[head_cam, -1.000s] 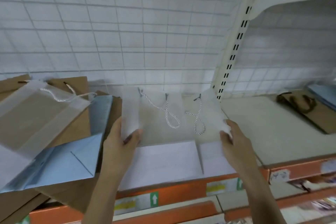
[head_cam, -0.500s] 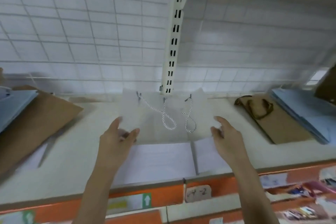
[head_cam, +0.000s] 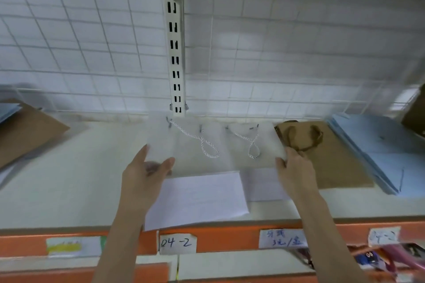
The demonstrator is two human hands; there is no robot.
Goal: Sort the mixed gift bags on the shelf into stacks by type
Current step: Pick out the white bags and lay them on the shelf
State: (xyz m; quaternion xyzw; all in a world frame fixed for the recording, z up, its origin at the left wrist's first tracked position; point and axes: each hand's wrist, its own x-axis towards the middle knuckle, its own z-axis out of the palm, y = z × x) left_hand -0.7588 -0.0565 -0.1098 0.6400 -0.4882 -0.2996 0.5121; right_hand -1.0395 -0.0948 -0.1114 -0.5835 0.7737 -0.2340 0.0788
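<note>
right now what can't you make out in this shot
- Head view: how many bags the blue stack holds; motion blur.
- Brown bag at left: cut by the frame edge.
- Left hand fingers: veiled behind the translucent bag.
- Shelf label: writing too blurred.

The translucent bag is carried rightward along the shelf, away from the mixed pile, of which only a brown bag at the left edge is now seen. It is now held by the left hand and right hand in front of the upright, its right edge just beside the brown stack. More of the blue stack is brought into view.
</note>
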